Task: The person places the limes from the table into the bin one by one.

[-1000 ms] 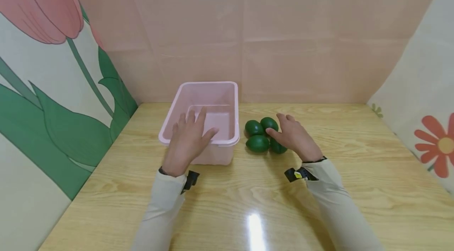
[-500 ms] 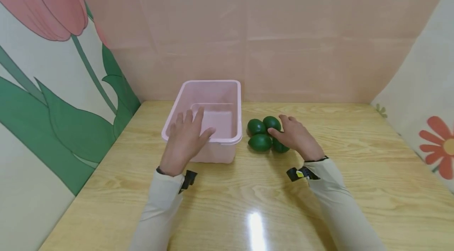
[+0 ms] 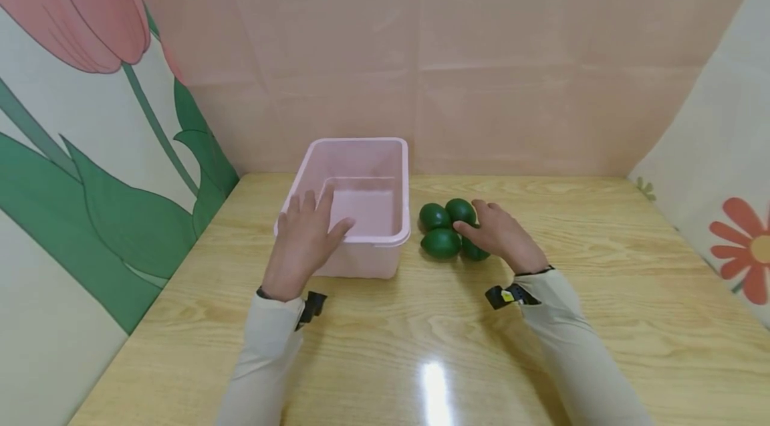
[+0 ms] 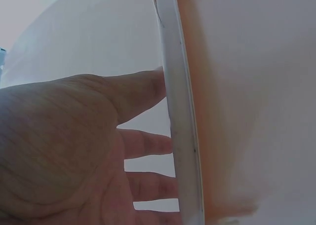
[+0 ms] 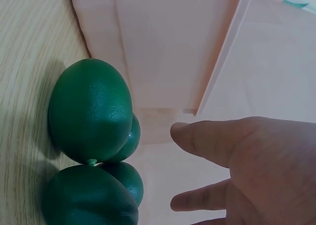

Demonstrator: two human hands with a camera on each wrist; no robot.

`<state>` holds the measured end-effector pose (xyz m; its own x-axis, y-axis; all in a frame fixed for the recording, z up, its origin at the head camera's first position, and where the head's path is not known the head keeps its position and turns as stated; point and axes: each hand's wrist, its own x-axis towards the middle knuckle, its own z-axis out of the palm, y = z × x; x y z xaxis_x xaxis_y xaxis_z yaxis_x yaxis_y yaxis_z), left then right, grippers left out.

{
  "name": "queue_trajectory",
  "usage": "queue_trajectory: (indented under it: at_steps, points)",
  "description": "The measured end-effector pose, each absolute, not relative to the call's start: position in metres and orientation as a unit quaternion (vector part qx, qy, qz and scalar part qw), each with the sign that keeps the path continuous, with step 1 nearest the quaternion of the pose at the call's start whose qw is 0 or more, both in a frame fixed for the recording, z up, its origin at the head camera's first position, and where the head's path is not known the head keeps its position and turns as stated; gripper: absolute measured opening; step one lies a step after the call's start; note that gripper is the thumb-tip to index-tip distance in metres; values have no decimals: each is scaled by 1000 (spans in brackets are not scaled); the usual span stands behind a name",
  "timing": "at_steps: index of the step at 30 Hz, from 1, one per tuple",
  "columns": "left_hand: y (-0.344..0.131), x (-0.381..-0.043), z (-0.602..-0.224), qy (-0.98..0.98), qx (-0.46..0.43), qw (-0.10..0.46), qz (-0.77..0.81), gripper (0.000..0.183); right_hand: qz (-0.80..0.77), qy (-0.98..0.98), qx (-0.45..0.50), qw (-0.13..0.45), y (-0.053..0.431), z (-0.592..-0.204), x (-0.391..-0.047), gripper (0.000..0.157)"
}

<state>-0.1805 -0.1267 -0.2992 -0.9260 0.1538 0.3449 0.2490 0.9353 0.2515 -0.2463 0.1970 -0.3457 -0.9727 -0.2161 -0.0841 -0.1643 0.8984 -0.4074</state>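
Note:
My left hand hovers over the near left corner of a pink plastic bin, fingers spread and holding nothing. From the left wrist view, the bin's rim crosses in front of the outstretched fingertips. My right hand is above the right side of a cluster of several glossy, dark green, lime-like fruits, its thumb and fingers extended. It partly hides the near right fruit in the head view. Seen from the right wrist, a gap separates the thumb from the fruits, and one large fruit shows a small stem nub.
The bin stands left of the fruits on a light wood-grain table. A pink sheet hangs behind the table. Printed flower panels flank it, with a large tulip on the left and a red flower on the right.
My left hand has drifted slightly left and toward me over the bin. My right hand stays almost still above the fruits, and the bin and fruits keep their places.

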Motion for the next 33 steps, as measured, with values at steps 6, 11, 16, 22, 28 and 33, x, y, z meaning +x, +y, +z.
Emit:
queue_trajectory:
  at_steps: [6,11,16,22,28,33]
  points:
    - [-131,-182,-298,-973,-92,138,-158,70,-208,971,-104,62,197,-345,-246,76]
    - [-133,-183,-298,-975,-83,119,-167,70,-211,970,-104,65,197,-346,-247,76]
    - [-136,-184,-298,-977,-76,113,-166,70,-213,969,-107,65,197,-347,-247,76]
    - [-140,-187,-298,-979,-62,97,-168,71,-210,969,-109,69,198,-347,-248,76]
    - [-144,-189,-301,-979,-54,90,-172,70,-213,968,-108,78,199,-348,-247,76]
    - [-146,-191,-303,-980,-51,97,-167,69,-214,968,-105,82,199,-349,-246,76]
